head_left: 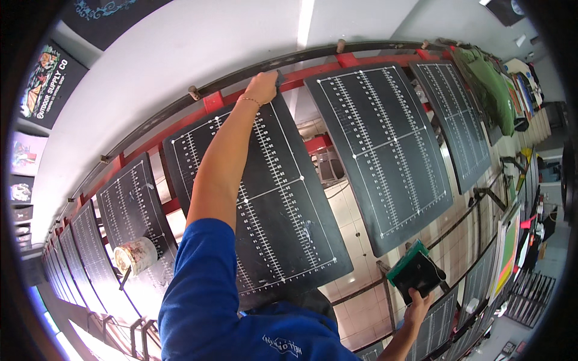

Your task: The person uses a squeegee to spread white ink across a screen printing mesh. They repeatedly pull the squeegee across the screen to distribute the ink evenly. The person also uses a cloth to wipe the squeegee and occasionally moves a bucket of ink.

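Board (268, 180), gridded black, lay mid-frame, the left hand (262, 88) curled at its top edge, hold unclear; lower right, the right hand (417, 305) gripped a green-and-black block (416, 275), which a slack grip could drop.

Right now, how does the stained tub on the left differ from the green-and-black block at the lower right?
The tub is round-sided, while the block is flat-faced and angular. The tub is whitish with brownish stains; the block shows a black face and green edges. The tub appears to rest on a dark gridded board, whereas the block is held in the right hand. Both look smaller than that board.
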A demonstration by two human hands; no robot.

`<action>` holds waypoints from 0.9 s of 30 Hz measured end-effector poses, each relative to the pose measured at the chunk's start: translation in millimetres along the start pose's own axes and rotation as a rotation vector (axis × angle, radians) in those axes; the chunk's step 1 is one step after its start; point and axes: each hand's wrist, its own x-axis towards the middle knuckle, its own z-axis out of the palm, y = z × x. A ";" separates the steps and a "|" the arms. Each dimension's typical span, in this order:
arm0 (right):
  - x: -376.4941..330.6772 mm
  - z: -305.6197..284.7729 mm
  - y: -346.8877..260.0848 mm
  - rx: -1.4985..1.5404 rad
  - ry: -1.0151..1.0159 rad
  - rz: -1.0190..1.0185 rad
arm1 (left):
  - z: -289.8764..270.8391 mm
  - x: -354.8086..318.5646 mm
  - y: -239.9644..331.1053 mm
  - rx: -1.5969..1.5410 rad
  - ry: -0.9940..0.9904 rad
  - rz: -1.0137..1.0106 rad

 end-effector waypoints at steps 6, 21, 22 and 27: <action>4.7 -13.4 7.4 -0.004 -0.143 -0.005 | 20.2 -30.1 22.3 -0.054 0.183 0.313; -11.5 -105.9 65.8 0.271 -0.183 -0.020 | 60.7 -283.4 287.0 -0.063 -0.620 0.514; -14.5 -105.8 65.8 0.306 -0.180 -0.022 | 67.8 -307.9 305.1 -0.112 -0.659 0.508; -11.2 -115.9 68.2 0.336 -0.240 -0.044 | 86.3 -391.0 362.2 -0.102 -0.532 0.625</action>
